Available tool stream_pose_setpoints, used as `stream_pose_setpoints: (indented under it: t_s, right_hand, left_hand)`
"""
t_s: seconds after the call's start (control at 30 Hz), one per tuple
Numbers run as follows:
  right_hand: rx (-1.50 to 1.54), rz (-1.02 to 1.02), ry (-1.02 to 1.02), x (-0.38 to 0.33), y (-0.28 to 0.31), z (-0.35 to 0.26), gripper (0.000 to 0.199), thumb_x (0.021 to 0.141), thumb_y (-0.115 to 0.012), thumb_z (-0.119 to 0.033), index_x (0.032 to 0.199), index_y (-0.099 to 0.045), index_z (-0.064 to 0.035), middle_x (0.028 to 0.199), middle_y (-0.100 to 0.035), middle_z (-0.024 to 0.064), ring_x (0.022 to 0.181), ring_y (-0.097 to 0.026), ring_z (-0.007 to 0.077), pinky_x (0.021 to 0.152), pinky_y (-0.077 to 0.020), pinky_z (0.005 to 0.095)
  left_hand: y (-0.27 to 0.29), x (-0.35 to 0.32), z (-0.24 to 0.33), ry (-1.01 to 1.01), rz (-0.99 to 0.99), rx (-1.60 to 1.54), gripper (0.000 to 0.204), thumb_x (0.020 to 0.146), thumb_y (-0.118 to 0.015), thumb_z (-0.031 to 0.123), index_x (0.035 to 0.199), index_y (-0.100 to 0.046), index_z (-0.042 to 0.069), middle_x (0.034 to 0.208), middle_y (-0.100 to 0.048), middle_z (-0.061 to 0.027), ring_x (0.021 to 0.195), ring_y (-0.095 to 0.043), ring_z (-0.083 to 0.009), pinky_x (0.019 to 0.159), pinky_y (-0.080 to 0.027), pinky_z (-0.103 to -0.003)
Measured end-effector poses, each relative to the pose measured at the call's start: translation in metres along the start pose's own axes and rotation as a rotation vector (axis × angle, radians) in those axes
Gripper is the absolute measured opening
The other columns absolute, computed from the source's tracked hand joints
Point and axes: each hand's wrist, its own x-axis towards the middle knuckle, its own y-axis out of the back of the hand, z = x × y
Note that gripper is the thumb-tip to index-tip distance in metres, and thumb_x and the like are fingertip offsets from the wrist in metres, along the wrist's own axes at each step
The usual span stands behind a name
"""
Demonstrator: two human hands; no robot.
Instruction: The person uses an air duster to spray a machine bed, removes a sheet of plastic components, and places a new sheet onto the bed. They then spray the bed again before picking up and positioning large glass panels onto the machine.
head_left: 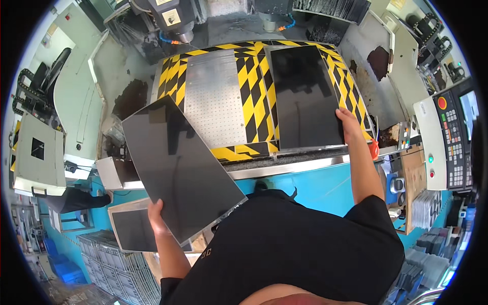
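I hold one dark glossy panel (180, 170) in my left hand (156, 216), fingers pinching its near edge; its long axis tilts away to the left of the machine bed (216, 96). My right hand (349, 122) presses the near right corner of a second dark panel (304, 96) lying lengthwise on the bed's striped right side; its fingers look together. The bed's middle is perforated metal.

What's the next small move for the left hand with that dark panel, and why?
Probably swing the dark panel in the left hand over the bare perforated plate and lower it flat. That left bay sits open, while the right bay already carries a second dark panel that the right hand steadies at its near corner. The held panel is tilted and off the bed.
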Motion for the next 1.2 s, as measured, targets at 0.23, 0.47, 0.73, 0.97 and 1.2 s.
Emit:
stream_pose_setpoints:
  t_s: [0.23,0.47,0.73,0.97,1.2]
  right_hand:
    - [-0.089,0.12,-0.027,0.085,0.012,0.004,0.026,0.096,-0.063,-0.015,0.117,-0.062,-0.0006,0.105,-0.069,0.007,0.095,-0.065,0.0175,0.085,-0.0519,0.0304]
    - [-0.39,0.084,0.033,0.118,0.036,0.031,0.033,0.093,-0.067,-0.02,0.117,-0.065,0.0026,0.099,-0.07,0.0081,0.088,-0.066,0.0179,0.078,-0.0524,0.0295]
    - [-1.159,0.022,0.124,0.112,0.019,0.013,0.087,0.072,-0.083,-0.047,0.13,-0.055,0.0117,0.123,-0.065,0.0236,0.113,-0.064,0.0322,0.098,-0.0476,0.0365]
    - [-1.382,0.106,0.193,0.116,0.008,0.019,0.105,0.064,-0.083,-0.062,0.134,-0.051,0.0096,0.123,-0.064,0.0269,0.116,-0.063,0.0352,0.098,-0.0493,0.0402]
    - [-1.477,0.107,0.171,0.112,0.005,0.022,0.104,0.064,-0.08,-0.067,0.135,-0.052,0.0047,0.125,-0.064,0.0242,0.117,-0.063,0.0343,0.098,-0.0494,0.041]
  left_hand:
    - [-0.024,0.007,-0.001,-0.013,-0.029,-0.035,0.049,0.085,-0.057,0.018,0.13,-0.054,-0.001,0.115,-0.064,-0.0125,0.104,-0.064,-0.0255,0.092,-0.05,-0.035]
    - [-0.034,0.013,-0.002,-0.012,-0.045,-0.072,0.052,0.084,-0.057,0.017,0.133,-0.053,-0.001,0.119,-0.063,-0.0124,0.107,-0.063,-0.025,0.095,-0.049,-0.035]
    - [-0.022,0.028,-0.015,0.022,-0.049,-0.049,0.057,0.085,-0.058,0.016,0.138,-0.047,-0.002,0.123,-0.061,-0.0143,0.108,-0.063,-0.0248,0.096,-0.048,-0.035]
    - [0.002,0.041,-0.033,-0.08,-0.041,0.04,0.049,0.093,-0.055,0.017,0.138,-0.05,0.001,0.124,-0.062,-0.0085,0.114,-0.059,-0.0199,0.099,-0.045,-0.031]
    - [-0.027,0.029,-0.026,-0.014,-0.1,0.008,0.054,0.09,-0.055,0.016,0.14,-0.048,-0.002,0.127,-0.06,-0.0118,0.114,-0.059,-0.022,0.099,-0.045,-0.032]
